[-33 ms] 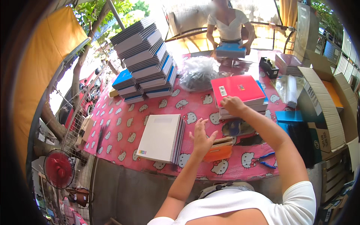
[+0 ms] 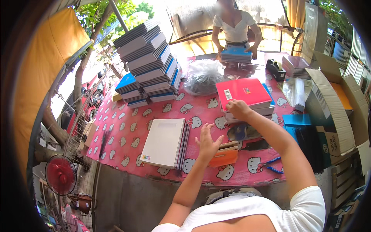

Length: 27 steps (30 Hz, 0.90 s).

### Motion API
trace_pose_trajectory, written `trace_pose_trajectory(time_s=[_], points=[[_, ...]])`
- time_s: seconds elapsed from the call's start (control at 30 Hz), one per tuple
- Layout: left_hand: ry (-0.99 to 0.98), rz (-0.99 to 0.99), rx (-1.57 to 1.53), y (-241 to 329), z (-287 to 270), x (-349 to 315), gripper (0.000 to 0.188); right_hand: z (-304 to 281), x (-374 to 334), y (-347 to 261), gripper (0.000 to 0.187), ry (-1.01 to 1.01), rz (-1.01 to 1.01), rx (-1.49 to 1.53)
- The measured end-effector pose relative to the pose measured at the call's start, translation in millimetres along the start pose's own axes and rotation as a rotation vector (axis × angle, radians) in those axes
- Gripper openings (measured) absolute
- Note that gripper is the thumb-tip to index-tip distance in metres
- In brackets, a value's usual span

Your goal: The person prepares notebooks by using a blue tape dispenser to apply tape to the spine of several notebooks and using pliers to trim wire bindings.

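My right hand (image 2: 239, 109) is at the near left corner of a red notebook (image 2: 245, 92), its fingers bent and closed on the edge. This notebook tops a stack of notebooks (image 2: 251, 111); a blue one pokes out at the right. Just above the table, my left hand (image 2: 208, 144) is open with its fingers spread, holding nothing. Beside it, to the left, lies a pile of white-covered spiral notebooks (image 2: 164, 141), their coils facing right. An orange pouch-like item (image 2: 224, 156) sits close to my left wrist.
Tall stacks of notebooks (image 2: 148, 63) rise at the far left. A clear plastic bag (image 2: 204, 77) lies mid-table. Blue-handled pliers (image 2: 272, 165), black binding coils (image 2: 310, 145), a tape dispenser (image 2: 276, 69) and an open cardboard box (image 2: 335, 112) are rightward. Opposite, a person holds blue notebooks (image 2: 236, 55).
The person opposite has shifted the blue notebooks slightly lower. My hands stay in the same places.
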<state>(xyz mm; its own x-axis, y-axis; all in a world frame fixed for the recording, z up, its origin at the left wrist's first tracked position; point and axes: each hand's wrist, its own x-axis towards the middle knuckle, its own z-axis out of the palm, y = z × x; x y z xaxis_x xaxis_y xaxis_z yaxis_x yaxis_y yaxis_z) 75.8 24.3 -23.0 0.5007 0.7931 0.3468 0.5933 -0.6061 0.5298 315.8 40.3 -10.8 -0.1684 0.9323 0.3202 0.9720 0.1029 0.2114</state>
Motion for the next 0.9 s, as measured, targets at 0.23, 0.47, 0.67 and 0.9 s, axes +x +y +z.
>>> trace_pose_trajectory(time_s=[0.23, 0.47, 0.67, 0.9], points=[[0.097, -0.048, -0.235, 0, 9, 17, 0.062, -72, -9, -22, 0.026, -0.138, -0.001, 0.183], [0.301, 0.033, -0.586, 8, -31, 5, 0.014, -109, -97, -34, 0.05, 0.726, 0.173, 0.517], [0.329, -0.004, -0.761, 30, -125, -18, 0.012, -27, -143, -45, 0.058, 0.485, 0.523, 1.29], [0.38, -0.087, -0.889, 7, -121, -32, 0.018, -15, -142, -72, 0.032, 0.371, 0.36, 1.507]])
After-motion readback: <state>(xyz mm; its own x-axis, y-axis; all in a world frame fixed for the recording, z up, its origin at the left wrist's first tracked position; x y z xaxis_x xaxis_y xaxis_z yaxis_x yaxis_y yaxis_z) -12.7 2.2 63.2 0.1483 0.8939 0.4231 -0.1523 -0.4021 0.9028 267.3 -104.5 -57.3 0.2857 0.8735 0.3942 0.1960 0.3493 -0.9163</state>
